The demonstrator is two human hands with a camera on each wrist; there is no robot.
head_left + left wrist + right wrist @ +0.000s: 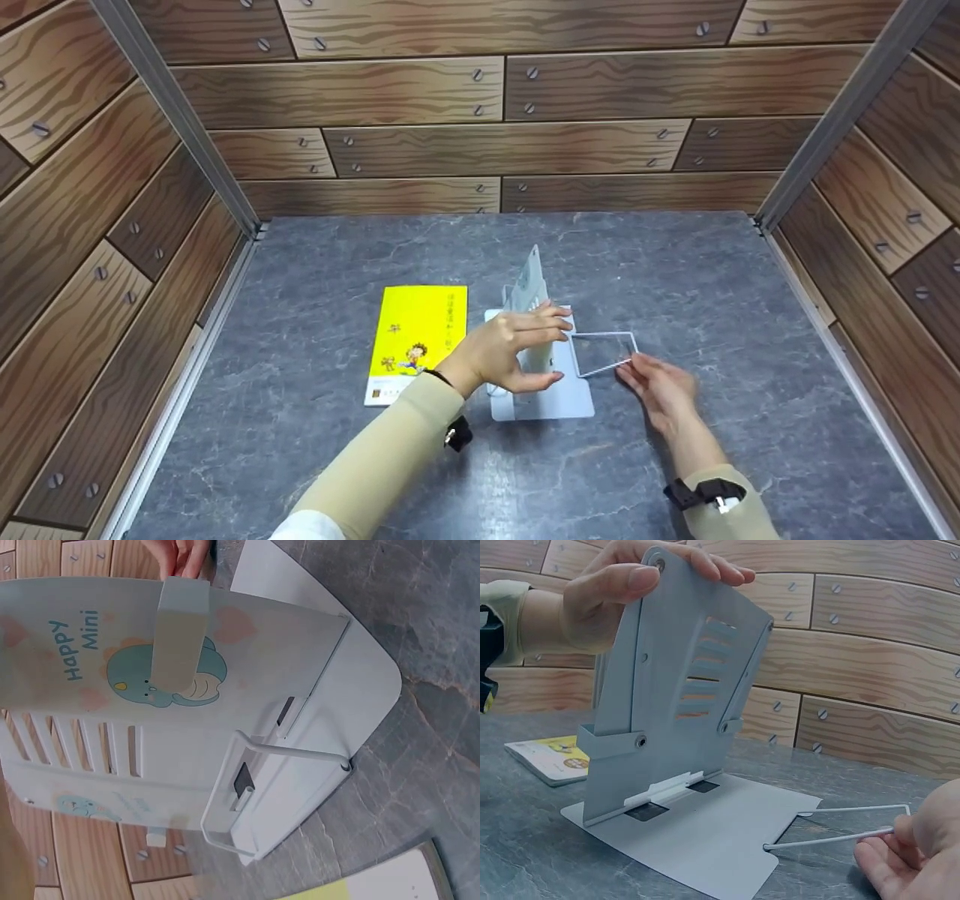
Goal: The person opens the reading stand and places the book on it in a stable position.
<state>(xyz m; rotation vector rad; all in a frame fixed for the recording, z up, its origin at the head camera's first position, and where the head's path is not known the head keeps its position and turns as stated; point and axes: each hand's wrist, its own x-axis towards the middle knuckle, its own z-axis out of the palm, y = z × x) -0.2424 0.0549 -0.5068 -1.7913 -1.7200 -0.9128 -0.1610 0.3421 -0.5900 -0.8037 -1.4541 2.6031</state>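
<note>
Nearest you, at lower right of centre in the head view, your right hand (pixel 664 386) pinches the outer corner of a wire loop (pixel 832 838) between thumb and fingers, a narrow grip. The loop is thin and probably springy; hold it by that outer bar and pull evenly, since a sideways tug could bend it or work it out of its holes.

Its ends enter the edge of the base plate (pixel 547 401) of the folding stand, which sits on the grey tabletop (pixel 300 315) at the middle of the frame. The stand looks like thin coated sheet metal: stiff, fairly light, perhaps slippery. A second loop (pixel 292 753) shows on its other side.

From the base rises the slotted upright panel (pixel 660 690). Your left hand (pixel 506 349) holds its top edge, fingers and thumb hooked over it. Keep to the outer edge; the hinge and side brackets could pinch.

Left of the stand lies a yellow book (pixel 420 322), flat and apart. Beyond stands the plank-patterned wall (pixel 412 90).
</note>
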